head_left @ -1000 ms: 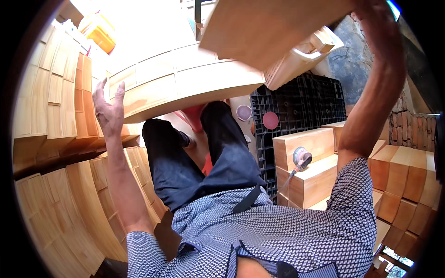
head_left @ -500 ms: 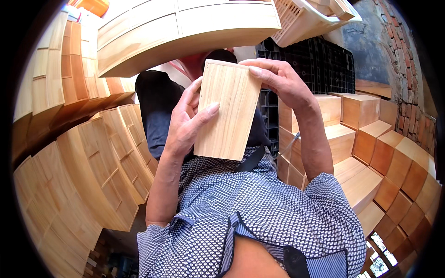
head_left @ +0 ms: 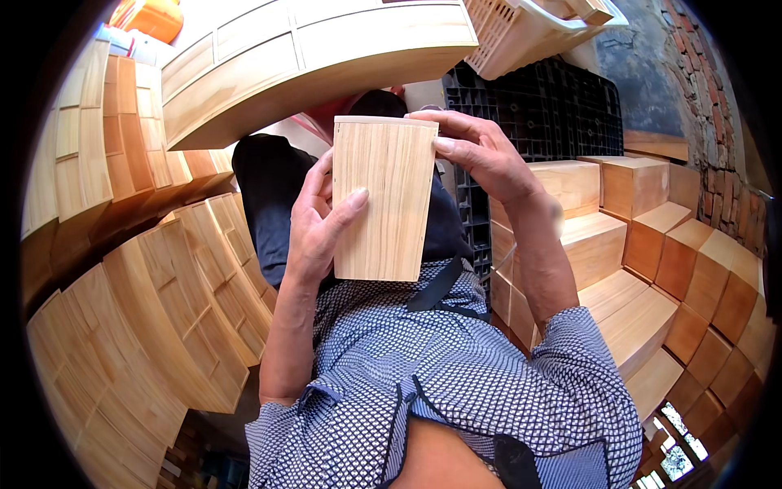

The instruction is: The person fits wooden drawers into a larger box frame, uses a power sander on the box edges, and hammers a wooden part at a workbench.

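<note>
A pale wooden box-like piece (head_left: 384,204), its broad grained face toward me, is held up in front of my waist. It may be a small drawer, but its inside is hidden. My left hand (head_left: 319,224) grips its left side, thumb lying on the face and the other fingers behind. At the upper right corner, my right hand (head_left: 487,155) pinches the edge between thumb and fingers. A thin strip of wood runs along the top end of the piece.
A long wooden cabinet frame with compartments (head_left: 326,61) stands ahead. Stacked wooden cabinets (head_left: 175,301) fill the left side. Wooden blocks or drawers (head_left: 639,191) are stacked at right, near a black plastic pallet (head_left: 554,110). A white plastic basket (head_left: 521,41) holds wood pieces.
The wooden piece has shifted a little left and turned from a tilt to nearly upright. Both hands have moved left with it, keeping their hold.
</note>
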{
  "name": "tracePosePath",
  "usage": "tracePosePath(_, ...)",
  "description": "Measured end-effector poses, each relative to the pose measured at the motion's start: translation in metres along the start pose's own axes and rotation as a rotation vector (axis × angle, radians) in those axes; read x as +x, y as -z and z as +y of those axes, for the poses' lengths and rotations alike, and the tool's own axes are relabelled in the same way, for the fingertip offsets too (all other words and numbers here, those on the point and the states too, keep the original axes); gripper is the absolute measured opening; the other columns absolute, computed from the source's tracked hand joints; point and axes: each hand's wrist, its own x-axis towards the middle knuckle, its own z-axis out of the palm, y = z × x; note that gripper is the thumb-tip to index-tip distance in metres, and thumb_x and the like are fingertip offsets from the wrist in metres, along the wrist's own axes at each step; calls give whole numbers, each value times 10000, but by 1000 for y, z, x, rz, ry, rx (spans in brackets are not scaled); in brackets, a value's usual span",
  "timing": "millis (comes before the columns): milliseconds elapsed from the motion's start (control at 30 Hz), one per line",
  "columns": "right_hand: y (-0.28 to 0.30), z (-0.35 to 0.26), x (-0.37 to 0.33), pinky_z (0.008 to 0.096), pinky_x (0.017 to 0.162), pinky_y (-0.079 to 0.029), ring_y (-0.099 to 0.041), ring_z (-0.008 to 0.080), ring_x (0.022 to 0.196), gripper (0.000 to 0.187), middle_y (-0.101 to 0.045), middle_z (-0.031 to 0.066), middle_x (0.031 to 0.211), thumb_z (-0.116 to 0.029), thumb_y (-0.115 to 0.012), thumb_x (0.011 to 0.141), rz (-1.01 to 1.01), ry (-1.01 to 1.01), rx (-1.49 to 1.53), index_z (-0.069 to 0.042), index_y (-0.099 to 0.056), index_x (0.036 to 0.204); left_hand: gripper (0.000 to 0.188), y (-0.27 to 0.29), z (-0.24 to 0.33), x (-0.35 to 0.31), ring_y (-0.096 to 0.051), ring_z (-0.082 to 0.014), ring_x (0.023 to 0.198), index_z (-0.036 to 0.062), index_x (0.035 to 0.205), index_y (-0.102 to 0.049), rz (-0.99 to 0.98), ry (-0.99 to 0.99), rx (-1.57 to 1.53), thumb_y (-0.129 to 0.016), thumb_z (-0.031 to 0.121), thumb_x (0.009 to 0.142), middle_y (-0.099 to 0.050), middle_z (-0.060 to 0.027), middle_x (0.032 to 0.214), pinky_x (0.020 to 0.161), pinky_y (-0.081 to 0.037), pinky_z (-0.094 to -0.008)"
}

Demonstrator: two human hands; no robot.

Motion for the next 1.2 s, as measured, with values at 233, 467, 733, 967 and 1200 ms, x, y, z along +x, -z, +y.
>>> tracePosePath(233,-8,-8,-3,362,1048,-529,-662,214,1183,550,-692,121,1295,-308,-772,919,50,-14,-37,-58,-661,1397,905,3,-12,-1,-582,-295,1317,21,1606,-307,-23,-134,73,-810,217,879,-571,-233,1411,1139,-442,-435)
tracePosePath(467,-12,-8,-6,344,1039,-543,-672,192,1165,504,-706,105,1268,-275,-791,925,52,9,50,-68,-685,1373,905,2,-15,-5,-584,-288,1311,35,1610,-308,-11,-125,51,-816,181,875,-574,-221,1410,1138,-446,-436)
tracePosePath(733,-19,9,-1,311,996,-541,-664,146,1115,391,-724,76,1220,-267,-685,1017,188,-17,42,-8,-711,1309,859,-3,-16,-2,-575,-263,1336,2,1603,-305,-17,-81,14,-788,172,913,-550,-222,1457,1146,-439,-402)
tracePosePath(967,-26,14,-1,278,991,-532,-674,138,1080,421,-732,99,1169,-264,-723,1009,221,-88,199,34,-697,1306,839,-5,-17,-2,-572,-258,1344,-37,1586,-305,8,-60,60,-779,187,931,-540,-230,1466,1150,-438,-378)
tracePosePath(1200,-25,22,-1,284,985,-538,-673,135,1070,417,-732,95,1163,-283,-687,1033,244,-98,192,48,-703,1286,757,-8,-23,0,-604,-234,1295,-77,1538,-346,41,-44,92,-738,241,974,-582,-220,1417,1102,-481,-360)
